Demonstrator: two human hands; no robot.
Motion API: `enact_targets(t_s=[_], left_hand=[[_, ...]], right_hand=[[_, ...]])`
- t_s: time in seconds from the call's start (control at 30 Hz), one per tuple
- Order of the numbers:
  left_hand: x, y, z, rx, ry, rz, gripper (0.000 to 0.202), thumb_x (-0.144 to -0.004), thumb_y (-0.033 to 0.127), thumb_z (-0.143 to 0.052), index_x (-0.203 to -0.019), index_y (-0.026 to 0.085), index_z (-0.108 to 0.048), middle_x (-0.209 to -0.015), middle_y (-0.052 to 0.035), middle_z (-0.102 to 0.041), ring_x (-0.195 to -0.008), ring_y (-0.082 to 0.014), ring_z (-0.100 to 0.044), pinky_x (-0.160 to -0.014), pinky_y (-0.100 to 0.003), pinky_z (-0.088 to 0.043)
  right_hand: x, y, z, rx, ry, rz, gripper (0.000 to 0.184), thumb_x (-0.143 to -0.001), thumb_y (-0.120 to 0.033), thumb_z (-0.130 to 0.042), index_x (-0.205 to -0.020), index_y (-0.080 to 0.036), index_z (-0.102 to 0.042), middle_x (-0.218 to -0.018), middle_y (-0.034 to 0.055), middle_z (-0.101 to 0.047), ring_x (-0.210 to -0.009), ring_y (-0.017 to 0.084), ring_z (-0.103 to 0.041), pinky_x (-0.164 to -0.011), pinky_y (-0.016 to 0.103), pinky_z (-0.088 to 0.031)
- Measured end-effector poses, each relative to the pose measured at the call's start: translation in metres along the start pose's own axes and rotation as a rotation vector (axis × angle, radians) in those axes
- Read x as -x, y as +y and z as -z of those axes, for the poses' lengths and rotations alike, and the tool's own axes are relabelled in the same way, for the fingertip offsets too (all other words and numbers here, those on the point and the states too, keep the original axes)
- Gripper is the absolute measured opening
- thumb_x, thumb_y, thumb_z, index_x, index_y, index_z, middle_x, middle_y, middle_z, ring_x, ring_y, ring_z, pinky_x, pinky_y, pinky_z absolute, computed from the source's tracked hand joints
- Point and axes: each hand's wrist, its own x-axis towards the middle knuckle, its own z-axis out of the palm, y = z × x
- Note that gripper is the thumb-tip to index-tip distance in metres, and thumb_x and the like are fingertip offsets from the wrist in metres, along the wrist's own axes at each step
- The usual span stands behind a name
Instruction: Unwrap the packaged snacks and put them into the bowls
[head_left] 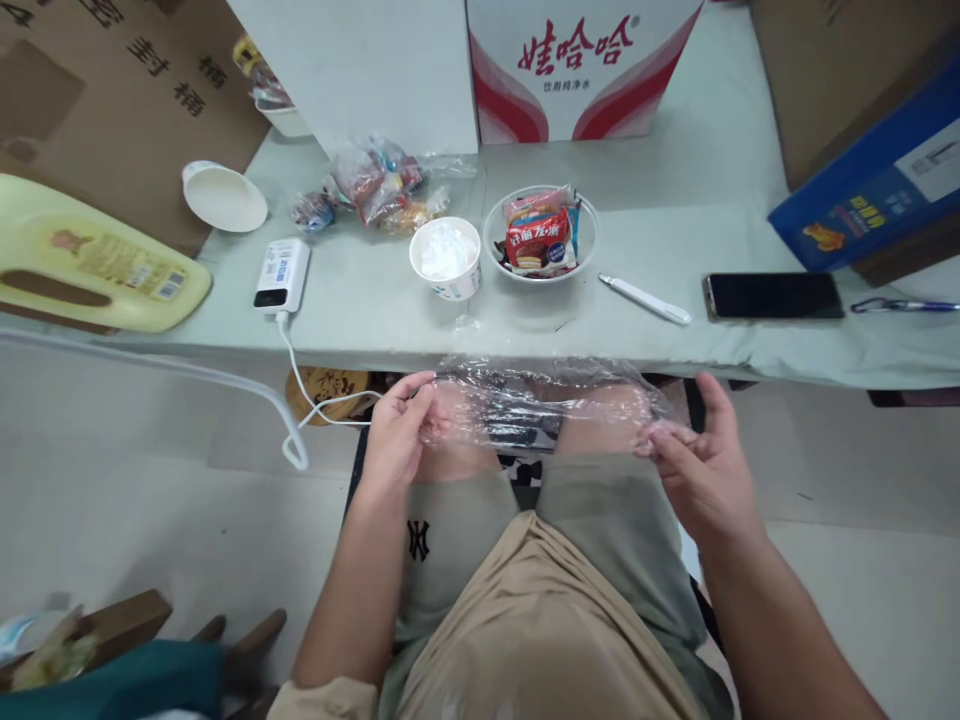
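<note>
A sheet of clear plastic film (525, 405) is stretched between my two hands, above my lap and just in front of the table edge. My left hand (401, 425) pinches its left end between thumb and fingers. At the right end, my right hand (705, 465) grips a bunched part, with one finger raised. Beyond the film on the table stand a paper cup (448, 280) with clear crumpled plastic inside and a clear bowl (592, 245) holding several wrapped snacks (538, 240).
Across the table (510, 340) lie a white power bank (283, 275) with a cable, a tipped paper cup (225, 197), bagged snacks (382, 185), a white pen-like tool (645, 300) and a phone (774, 297). A yellow jug (97, 255) stands left; a white carton (570, 80) stands behind.
</note>
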Motion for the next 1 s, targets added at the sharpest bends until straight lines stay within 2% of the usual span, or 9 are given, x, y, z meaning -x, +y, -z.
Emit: enact_targets(t_s=[0.1, 0.2, 0.37, 0.5, 0.67, 0.73, 0.83, 0.9, 1.0], left_hand=[[0.015, 0.001, 0.012, -0.172, -0.173, -0.192, 0.067, -0.068, 0.036, -0.085, -0.127, 0.023, -0.057, -0.074, -0.0008, -0.073, -0.067, -0.0151, -0.071, -0.061, -0.024, -0.057], [0.023, 0.003, 0.022, -0.522, -0.339, -0.42, 0.041, -0.078, 0.028, -0.077, -0.118, 0.023, -0.067, -0.087, -0.0036, -0.074, -0.079, -0.0153, -0.07, -0.071, -0.025, -0.057], [0.021, 0.008, 0.029, -0.889, -0.321, -0.71, 0.016, -0.087, 0.025, -0.067, -0.1, 0.024, -0.077, -0.087, -0.0033, -0.064, -0.075, -0.0123, -0.062, -0.065, -0.024, -0.051], [0.018, 0.011, 0.031, -0.854, -0.27, -0.762, 0.007, -0.08, 0.03, -0.074, -0.078, 0.026, -0.079, -0.093, -0.0059, -0.057, -0.093, -0.0188, -0.06, -0.081, -0.032, -0.054], [0.024, 0.022, 0.029, -0.558, -0.492, -0.571, 0.026, -0.074, 0.042, -0.078, -0.055, 0.025, -0.071, -0.091, -0.011, -0.07, -0.105, -0.0294, -0.065, -0.1, -0.05, -0.049], [0.028, 0.026, 0.026, -0.449, -0.508, -0.46, 0.034, -0.074, 0.05, -0.077, -0.054, 0.024, -0.068, -0.079, -0.0113, -0.072, -0.099, -0.0314, -0.068, -0.098, -0.052, -0.05], [0.027, 0.025, 0.016, -0.397, -0.35, -0.378, 0.037, -0.08, 0.055, -0.07, -0.063, 0.022, -0.068, -0.07, -0.0084, -0.071, -0.079, -0.0255, -0.068, -0.084, -0.041, -0.054], [0.019, 0.018, 0.008, -0.446, -0.252, -0.38, 0.036, -0.084, 0.052, -0.067, -0.068, 0.02, -0.066, -0.064, -0.0042, -0.067, -0.063, -0.0179, -0.062, -0.069, -0.03, -0.051], [-0.001, 0.005, -0.004, -0.487, -0.229, -0.371, 0.034, -0.087, 0.05, -0.065, -0.071, 0.02, -0.062, -0.057, 0.0007, -0.059, -0.052, -0.0123, -0.05, -0.053, -0.023, -0.039]], right_hand=[[0.007, -0.003, 0.008, 0.059, -0.102, 0.194, 0.087, -0.079, -0.031, -0.078, -0.15, -0.043, -0.031, -0.087, -0.0025, -0.069, -0.08, 0.016, -0.069, -0.078, 0.034, -0.06], [0.01, -0.002, 0.013, 0.34, -0.185, 0.339, 0.056, -0.084, -0.028, -0.072, -0.136, -0.038, -0.054, -0.085, -0.0008, -0.067, -0.079, 0.016, -0.067, -0.073, 0.031, -0.058], [0.006, 0.003, 0.013, 0.796, 0.012, 0.582, 0.01, -0.087, -0.028, -0.069, -0.091, -0.028, -0.078, -0.097, 0.0067, -0.06, -0.088, 0.02, -0.064, -0.074, 0.033, -0.057], [0.009, 0.001, 0.011, 0.842, 0.079, 0.646, 0.009, -0.083, -0.029, -0.07, -0.082, -0.028, -0.078, -0.131, 0.0119, -0.046, -0.124, 0.034, -0.052, -0.096, 0.049, -0.053], [0.02, -0.016, 0.017, 0.899, -0.078, 0.744, 0.008, -0.079, -0.024, -0.067, -0.075, -0.029, -0.073, -0.133, 0.0068, -0.058, -0.142, 0.044, -0.036, -0.118, 0.066, -0.02], [0.022, -0.022, 0.02, 0.853, -0.189, 0.712, 0.011, -0.081, -0.023, -0.062, -0.073, -0.028, -0.067, -0.109, 0.0057, -0.071, -0.132, 0.039, -0.051, -0.118, 0.066, -0.017], [0.022, -0.023, 0.021, 0.771, -0.312, 0.51, 0.013, -0.088, -0.025, -0.054, -0.08, -0.028, -0.063, -0.078, 0.0025, -0.073, -0.087, 0.026, -0.072, -0.101, 0.052, -0.047], [0.02, -0.016, 0.02, 0.729, -0.308, 0.284, 0.013, -0.092, -0.032, -0.053, -0.085, -0.027, -0.062, -0.068, 0.0015, -0.069, -0.059, 0.019, -0.066, -0.067, 0.036, -0.056], [0.017, 0.001, 0.017, 0.59, -0.244, -0.022, 0.024, -0.092, -0.047, -0.054, -0.095, -0.025, -0.061, -0.063, -0.0003, -0.065, -0.04, 0.013, -0.054, -0.041, 0.027, -0.044]])
